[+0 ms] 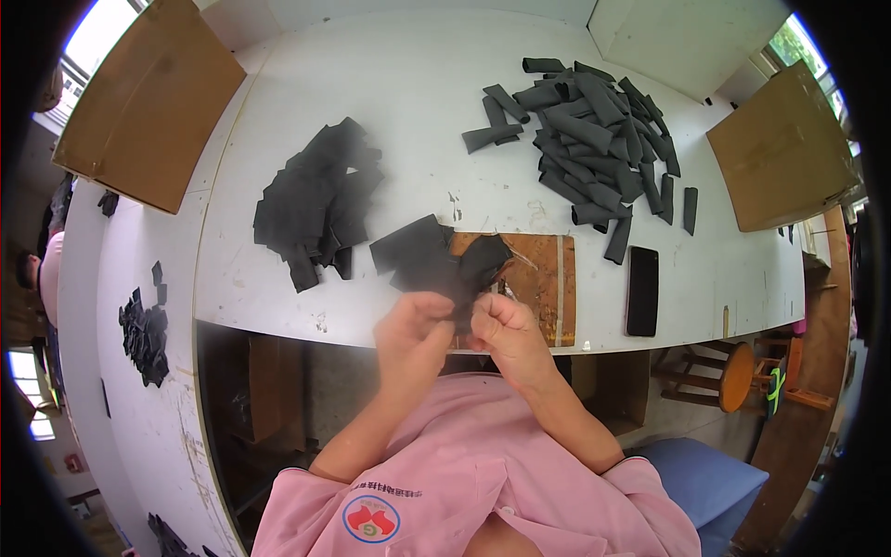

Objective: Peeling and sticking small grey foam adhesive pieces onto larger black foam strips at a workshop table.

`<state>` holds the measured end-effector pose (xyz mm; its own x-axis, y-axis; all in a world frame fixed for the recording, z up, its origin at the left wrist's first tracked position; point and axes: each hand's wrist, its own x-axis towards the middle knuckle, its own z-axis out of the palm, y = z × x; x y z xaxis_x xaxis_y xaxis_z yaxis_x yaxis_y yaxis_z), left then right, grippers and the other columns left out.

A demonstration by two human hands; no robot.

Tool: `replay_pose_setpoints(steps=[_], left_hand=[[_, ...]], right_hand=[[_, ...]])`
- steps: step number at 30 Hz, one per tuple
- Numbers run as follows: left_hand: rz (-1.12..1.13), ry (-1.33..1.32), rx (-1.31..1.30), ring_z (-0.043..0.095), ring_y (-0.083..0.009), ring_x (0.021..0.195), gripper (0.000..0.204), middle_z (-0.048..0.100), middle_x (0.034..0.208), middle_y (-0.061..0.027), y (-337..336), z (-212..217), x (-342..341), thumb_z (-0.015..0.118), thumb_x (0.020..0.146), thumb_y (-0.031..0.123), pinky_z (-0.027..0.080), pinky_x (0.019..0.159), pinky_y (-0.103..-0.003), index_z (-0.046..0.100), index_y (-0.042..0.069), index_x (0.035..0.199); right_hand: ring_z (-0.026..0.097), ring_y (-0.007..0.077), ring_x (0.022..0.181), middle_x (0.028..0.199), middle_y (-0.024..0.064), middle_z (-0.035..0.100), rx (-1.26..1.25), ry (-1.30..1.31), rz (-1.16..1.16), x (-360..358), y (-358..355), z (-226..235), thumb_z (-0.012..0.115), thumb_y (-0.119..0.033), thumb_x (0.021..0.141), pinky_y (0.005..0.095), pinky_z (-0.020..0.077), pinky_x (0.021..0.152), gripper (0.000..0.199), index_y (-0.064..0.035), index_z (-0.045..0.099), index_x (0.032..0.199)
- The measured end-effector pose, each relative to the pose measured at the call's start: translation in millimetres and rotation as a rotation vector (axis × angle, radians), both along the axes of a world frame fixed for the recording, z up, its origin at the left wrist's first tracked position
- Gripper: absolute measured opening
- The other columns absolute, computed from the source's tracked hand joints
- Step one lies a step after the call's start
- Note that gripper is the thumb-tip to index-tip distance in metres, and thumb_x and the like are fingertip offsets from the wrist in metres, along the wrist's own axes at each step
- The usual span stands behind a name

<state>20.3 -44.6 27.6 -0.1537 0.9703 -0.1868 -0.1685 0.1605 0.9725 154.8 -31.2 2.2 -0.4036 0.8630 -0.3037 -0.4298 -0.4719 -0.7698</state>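
Nearest item: pink short-sleeved work shirt (483,483) with a round badge, at the lower edge of the view; both forearms rise from it.
Left hand (410,332): fingers curled and pressed together, pinching the near edge of the flat black fabric piece (469,269).
Right hand (506,330): fingers closed into a loose fist, gripping the same piece from the other side.
Workpiece location: the black piece is held between both hands at the near edge of the white tabletop (418,102), just over the brown wooden board (543,278).
Handling note: judged from the grip, the piece should be kept taut between the two pinches, its edges aligned, and worked over the board, not over the gap below the tabletop.
Left stack: loose heap of flat black fabric cut-outs (316,204), near the hands.
Far right stack: pile of rolled dark grey fabric tubes (599,139), well apart from the hands.
Other items: black rectangular slab (642,290) right of the board; brown cardboard sheets (153,102) at both far corners; wooden stool (738,376) below right.
Obstructions: further flat black pieces (413,246) lie touching the board beside the hands and crowd the working spot.
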Motion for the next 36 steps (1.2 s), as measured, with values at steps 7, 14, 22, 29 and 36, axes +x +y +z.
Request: replay_pose_setpoints(steps=[7, 14, 22, 29, 36], left_hand=[[-0.595, -0.828, -0.083, 0.045, -0.0058, 0.046, 0.043, 0.055, 0.072, -0.0091, -11.1, 30.0, -10.1, 0.053, 0.071, -0.01, 0.032, 0.038, -0.016, 0.04, -0.007, 0.112], [-0.187, 0.026, 0.095, 0.048, -0.0021, 0.056, 0.018, 0.055, 0.076, -0.0048, -22.4, 21.4, 17.6, 0.054, 0.08, -0.004, 0.042, 0.051, -0.015, 0.055, -0.004, 0.097], [-0.146, -0.186, 0.063, 0.047, -0.0051, 0.046, 0.012, 0.057, 0.082, -0.0082, 8.0, 49.3, 15.8, 0.052, 0.081, -0.003, 0.038, 0.037, -0.018, 0.047, 0.0, 0.091], [-0.567, -1.515, -0.206, 0.031, -0.0063, 0.032, 0.036, 0.045, 0.055, -0.0025, 45.8, 55.2, 1.4, 0.041, 0.087, 0.011, 0.03, 0.03, -0.018, 0.038, -0.001, 0.121], [-0.158, -1.476, -0.599, 0.031, -0.0076, 0.031, 0.025, 0.032, 0.042, 0.0014, 59.8, -3.7, 7.4, 0.037, 0.088, 0.008, 0.031, 0.03, -0.017, 0.048, 0.0, 0.109]], right_hand=[[0.046, 0.0072, 0.077, 0.086, 0.0006, 0.049, 0.242, 0.225, -0.026, 1.6, -13.0, 24.7, 0.057, -0.015, 0.082, 0.0206, 0.0383, 0.065, 0.014, -0.003, 0.053, 0.078], [0.05, 0.0115, 0.074, 0.087, 0.0063, 0.052, 0.594, -0.319, -0.244, 16.1, -10.9, 30.1, 0.058, -0.007, 0.08, 0.0231, 0.0408, 0.064, 0.008, -0.0015, 0.053, 0.077], [0.047, 0.0106, 0.063, 0.075, 0.0045, 0.05, 0.634, -0.565, -0.259, 20.5, 4.3, 76.2, 0.058, -0.008, 0.08, 0.0211, 0.0384, 0.057, 0.011, -0.0014, 0.05, 0.075], [0.039, 0.0043, 0.056, 0.062, -0.0054, 0.041, 0.326, -0.269, -0.007, 29.1, 50.2, 92.3, 0.053, -0.021, 0.086, 0.018, 0.0316, 0.05, 0.021, -0.0051, 0.048, 0.073], [0.04, 0.0064, 0.05, 0.059, -0.0021, 0.044, 0.052, -0.09, 0.022, 33.9, 53.5, 21.0, 0.054, -0.026, 0.085, 0.0185, 0.0316, 0.046, 0.024, -0.0094, 0.048, 0.069]])
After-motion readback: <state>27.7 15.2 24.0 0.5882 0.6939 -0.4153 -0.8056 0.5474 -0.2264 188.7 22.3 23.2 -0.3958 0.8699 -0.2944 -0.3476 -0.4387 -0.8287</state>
